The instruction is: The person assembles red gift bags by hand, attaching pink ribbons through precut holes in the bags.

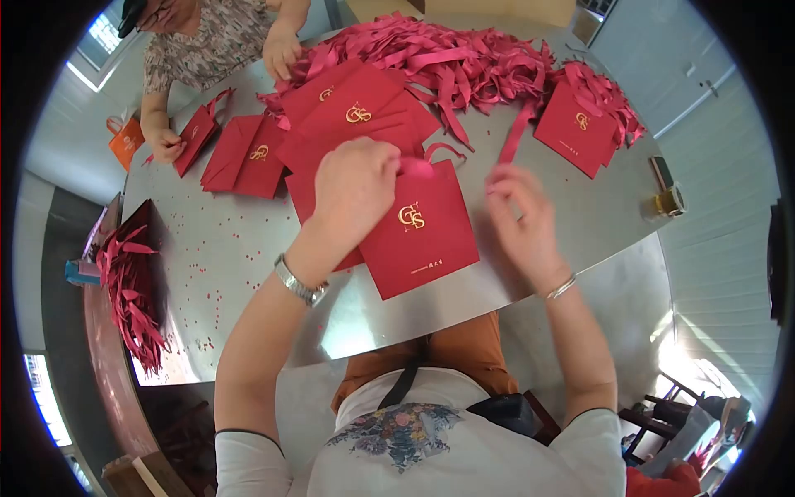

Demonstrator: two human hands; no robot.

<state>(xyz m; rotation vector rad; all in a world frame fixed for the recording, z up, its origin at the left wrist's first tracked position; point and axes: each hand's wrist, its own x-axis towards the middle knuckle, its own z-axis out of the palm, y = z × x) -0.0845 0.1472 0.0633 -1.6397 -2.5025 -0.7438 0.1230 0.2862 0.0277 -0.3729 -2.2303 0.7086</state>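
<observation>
A red paper bag with a gold logo (420, 236) lies at the table's front, partly over other red bags. My left hand (358, 180) is closed at its top left corner, pinching a pink ribbon (416, 167) that runs along the bag's top edge. To the right of the bag, my right hand (522, 217) has its thumb and fingertips pressed together on another ribbon (517, 132), which stretches up toward the ribbon heap. Behind my left hand, several red bags (348, 103) are piled up.
A large heap of pink ribbons (464, 62) covers the table's back. More bags (575, 124) lie at right, near a glass jar (669, 201). Ribbons (132, 298) hang at the left edge. Across the table (273, 331), a co-worker's hand (166, 147) touches a red bag (197, 139).
</observation>
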